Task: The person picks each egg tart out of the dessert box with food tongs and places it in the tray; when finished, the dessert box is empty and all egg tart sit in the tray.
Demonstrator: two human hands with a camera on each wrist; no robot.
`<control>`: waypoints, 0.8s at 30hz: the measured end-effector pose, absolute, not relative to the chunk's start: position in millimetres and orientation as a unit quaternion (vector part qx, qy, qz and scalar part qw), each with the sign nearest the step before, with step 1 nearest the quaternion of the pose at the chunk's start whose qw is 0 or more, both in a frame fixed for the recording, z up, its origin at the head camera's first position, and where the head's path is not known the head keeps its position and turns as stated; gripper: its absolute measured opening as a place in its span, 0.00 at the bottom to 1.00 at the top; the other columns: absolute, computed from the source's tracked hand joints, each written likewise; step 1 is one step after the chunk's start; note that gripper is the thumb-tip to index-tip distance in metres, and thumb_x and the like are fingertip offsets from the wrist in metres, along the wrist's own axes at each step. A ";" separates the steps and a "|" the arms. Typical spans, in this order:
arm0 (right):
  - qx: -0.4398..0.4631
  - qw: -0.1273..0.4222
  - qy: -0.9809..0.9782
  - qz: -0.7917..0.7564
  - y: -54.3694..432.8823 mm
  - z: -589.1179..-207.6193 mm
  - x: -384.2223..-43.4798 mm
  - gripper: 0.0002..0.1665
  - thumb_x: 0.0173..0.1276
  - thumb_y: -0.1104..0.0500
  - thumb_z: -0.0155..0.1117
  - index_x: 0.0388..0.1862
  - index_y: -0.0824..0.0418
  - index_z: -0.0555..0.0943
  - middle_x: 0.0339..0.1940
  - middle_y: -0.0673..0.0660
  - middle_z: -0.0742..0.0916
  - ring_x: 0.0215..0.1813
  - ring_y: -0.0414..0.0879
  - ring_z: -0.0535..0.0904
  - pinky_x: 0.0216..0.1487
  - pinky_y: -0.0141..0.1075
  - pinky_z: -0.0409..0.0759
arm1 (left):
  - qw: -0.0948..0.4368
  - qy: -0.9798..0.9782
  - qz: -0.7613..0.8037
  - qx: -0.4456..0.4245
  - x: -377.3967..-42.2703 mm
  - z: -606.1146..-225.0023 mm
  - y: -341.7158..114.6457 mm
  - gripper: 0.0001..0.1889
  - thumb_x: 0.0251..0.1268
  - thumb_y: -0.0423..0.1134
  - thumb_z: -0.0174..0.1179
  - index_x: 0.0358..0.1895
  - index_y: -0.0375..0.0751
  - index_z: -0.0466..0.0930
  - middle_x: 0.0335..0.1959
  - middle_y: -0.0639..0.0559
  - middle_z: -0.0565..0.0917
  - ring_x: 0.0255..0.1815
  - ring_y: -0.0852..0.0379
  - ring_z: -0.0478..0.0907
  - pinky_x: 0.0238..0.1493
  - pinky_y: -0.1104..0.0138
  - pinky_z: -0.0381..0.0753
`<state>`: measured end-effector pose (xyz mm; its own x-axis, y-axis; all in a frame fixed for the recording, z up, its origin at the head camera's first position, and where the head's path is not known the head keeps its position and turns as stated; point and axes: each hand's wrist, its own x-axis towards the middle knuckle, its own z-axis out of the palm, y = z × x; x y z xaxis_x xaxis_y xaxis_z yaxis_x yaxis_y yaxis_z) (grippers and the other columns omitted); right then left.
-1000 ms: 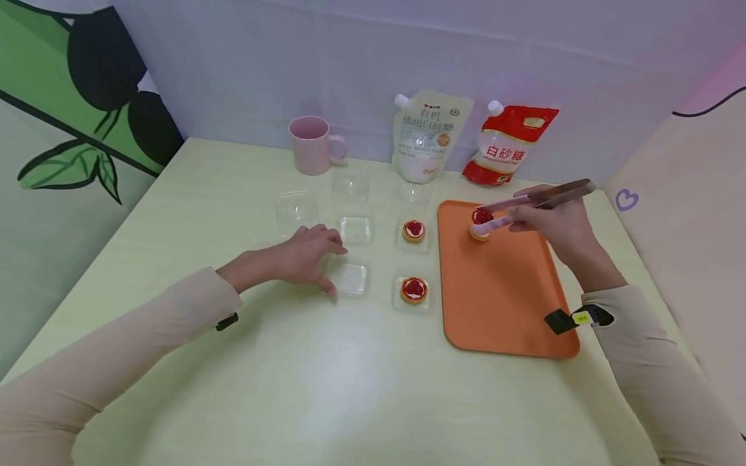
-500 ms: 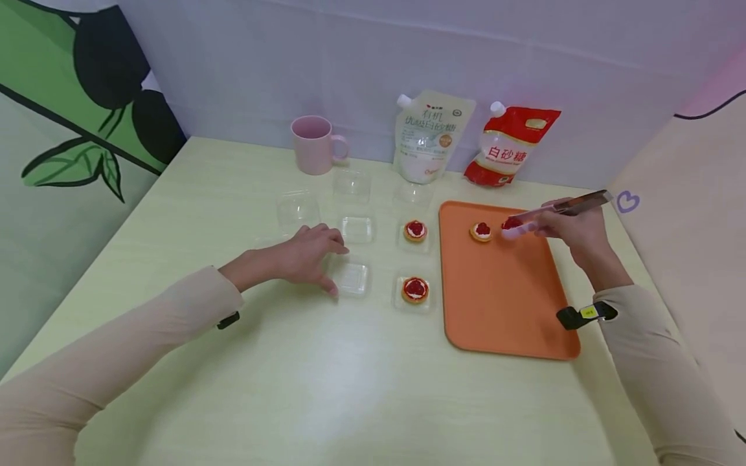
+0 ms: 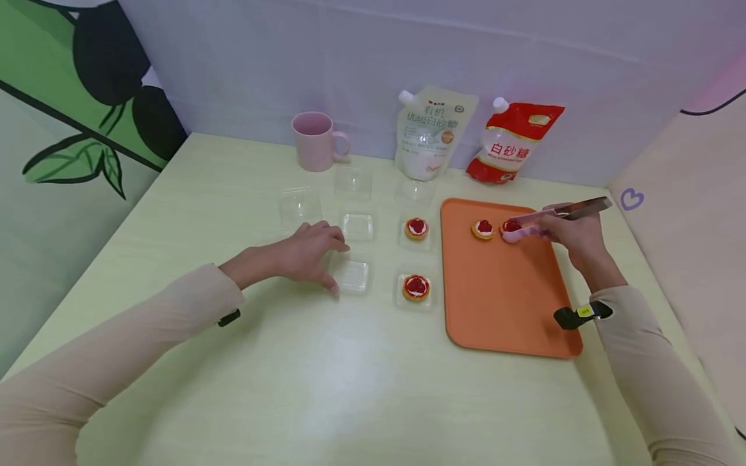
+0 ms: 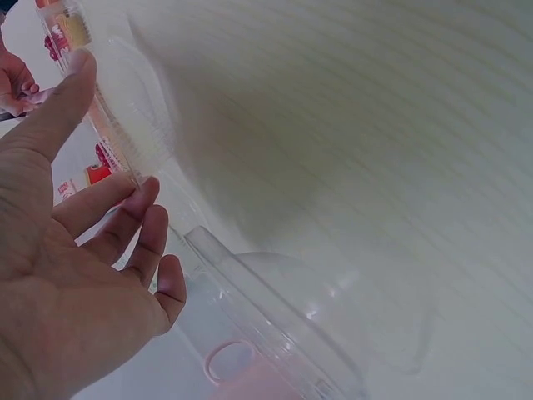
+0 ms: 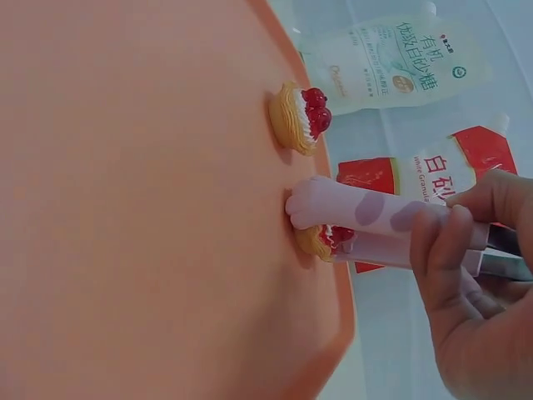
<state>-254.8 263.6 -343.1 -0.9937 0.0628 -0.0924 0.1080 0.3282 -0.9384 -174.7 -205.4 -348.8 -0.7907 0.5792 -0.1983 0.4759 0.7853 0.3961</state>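
Note:
In the head view my right hand [image 3: 574, 233] holds pink paw-tipped tongs [image 5: 375, 208] over the far right of the orange tray [image 3: 501, 298]. The tong tips stand around a small berry-topped tart [image 5: 313, 243], partly hidden behind the near tip. Just left of it on the tray sits another tart [image 3: 482, 229]. My left hand [image 3: 305, 255] hovers beside a clear plastic box [image 3: 353, 277], thumb and fingers spread apart. From the left wrist view [image 4: 100, 267] its fingers look loosely bent around nothing; whether a fingertip touches the plastic I cannot tell.
Two tarts, one nearer [image 3: 416, 287] and one farther [image 3: 416, 228], sit in clear boxes left of the tray. More clear boxes [image 3: 357, 226] stand behind my left hand. A pink mug [image 3: 313, 142] and two sugar pouches, pale [image 3: 434, 133] and red [image 3: 513, 142], line the back.
The tongs moved rightward across the tray with a tart between their tips, away from the other tart, then lowered slightly. My left hand has stayed in place.

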 end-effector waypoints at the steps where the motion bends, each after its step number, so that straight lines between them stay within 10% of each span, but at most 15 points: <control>1: 0.055 0.022 0.820 -0.569 264.0 -342.8 -254.6 0.15 0.68 0.63 0.67 0.50 0.64 0.75 0.29 0.40 0.84 0.25 0.36 0.84 0.32 0.27 0.83 | 0.156 0.932 0.164 0.284 -175.1 -349.0 -205.4 0.41 0.43 0.51 0.80 0.62 0.33 0.79 0.57 0.44 0.77 0.59 0.45 0.69 0.52 0.54 0.63; 24: 0.021 0.023 0.790 -0.613 255.6 -313.7 -240.6 0.15 0.66 0.63 0.70 0.49 0.65 0.78 0.30 0.43 0.89 0.25 0.39 0.86 0.32 0.28 0.84 | 0.159 0.934 0.140 0.287 -176.6 -341.6 -202.2 0.45 0.44 0.53 0.80 0.65 0.31 0.75 0.58 0.42 0.73 0.60 0.44 0.66 0.51 0.55 0.63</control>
